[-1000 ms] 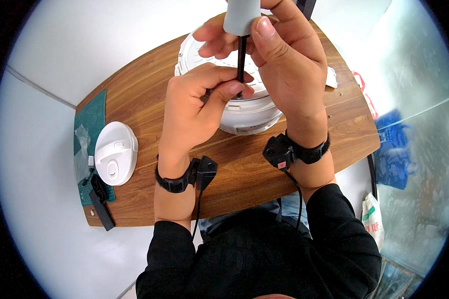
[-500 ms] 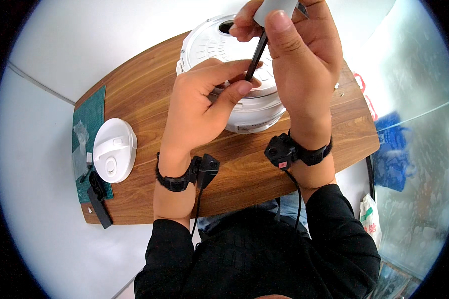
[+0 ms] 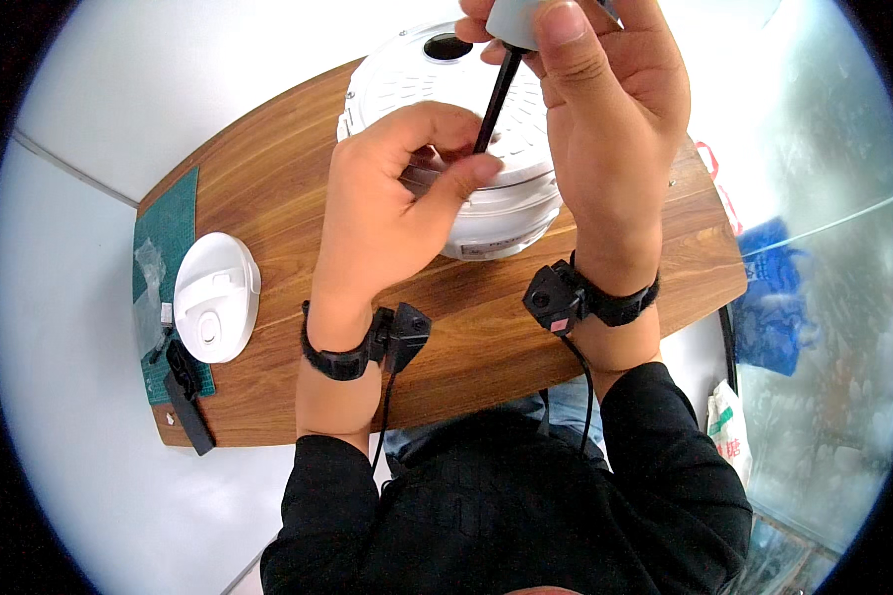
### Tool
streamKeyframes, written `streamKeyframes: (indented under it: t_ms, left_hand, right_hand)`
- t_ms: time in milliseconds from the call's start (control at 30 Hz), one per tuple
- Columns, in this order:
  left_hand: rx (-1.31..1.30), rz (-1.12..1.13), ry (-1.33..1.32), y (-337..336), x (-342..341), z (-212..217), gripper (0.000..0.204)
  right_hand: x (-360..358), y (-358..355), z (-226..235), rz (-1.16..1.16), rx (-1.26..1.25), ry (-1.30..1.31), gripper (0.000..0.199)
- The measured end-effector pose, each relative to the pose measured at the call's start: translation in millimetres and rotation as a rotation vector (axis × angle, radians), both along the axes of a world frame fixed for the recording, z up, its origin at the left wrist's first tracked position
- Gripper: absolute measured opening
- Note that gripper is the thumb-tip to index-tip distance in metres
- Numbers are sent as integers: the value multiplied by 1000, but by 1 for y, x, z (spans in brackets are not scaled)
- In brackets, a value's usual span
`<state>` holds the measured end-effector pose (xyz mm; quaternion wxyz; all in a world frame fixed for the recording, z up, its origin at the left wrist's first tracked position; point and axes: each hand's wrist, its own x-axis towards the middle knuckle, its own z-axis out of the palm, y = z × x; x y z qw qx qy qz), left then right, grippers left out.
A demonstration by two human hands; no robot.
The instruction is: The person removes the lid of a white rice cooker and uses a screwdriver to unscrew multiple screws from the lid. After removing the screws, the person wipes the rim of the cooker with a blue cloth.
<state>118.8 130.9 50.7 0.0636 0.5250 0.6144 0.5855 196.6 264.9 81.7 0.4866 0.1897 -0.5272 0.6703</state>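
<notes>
A round white appliance body with a perforated top and a dark hole lies on a wooden table. My right hand grips the grey handle of a screwdriver whose black shaft points down at the appliance's top. My left hand rests on the appliance's near side, thumb and fingers pinched around the shaft's tip. Both wrists wear black straps with small devices.
A white round lid sits at the table's left, beside a green cutting mat with a clear plastic bag and a black tool. A blue bag and a white bag lie on the floor to the right.
Both hands and the screwdriver have shifted up and right over the appliance's top; the shaft now leans more and the left fingers stay at its tip.
</notes>
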Motion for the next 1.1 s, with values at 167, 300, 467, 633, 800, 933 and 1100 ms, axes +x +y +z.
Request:
streamKeyframes:
  t_ms: [167,300,467,633,800,933,1100]
  left_hand:
    - [-68,-19,19,-3,-3,5,9]
    - [-6,48,19,-3,-1,2,9]
    - [29,81,-1,-1,1,0,14]
    - [68,112,30,2,1,-2,17]
    - [53,28,69,-1,-3,3,13]
    - [-5,-67,98,-5,-9,7,13]
    - [-27,17,36,-5,-4,4,9]
  right_hand:
    - [1,0,-1,78,-20,-29,46]
    - [3,-9,7,-16,17,-152,48]
    - [5,-7,3,-126,22,-163,61]
    - [1,-11,2,-18,-74,-42,59]
    - [2,-11,0,62,-48,-105,50]
    - [-2,-5,-7,48,72,-109,55]
    - [2,-15,3,66,-12,-98,57]
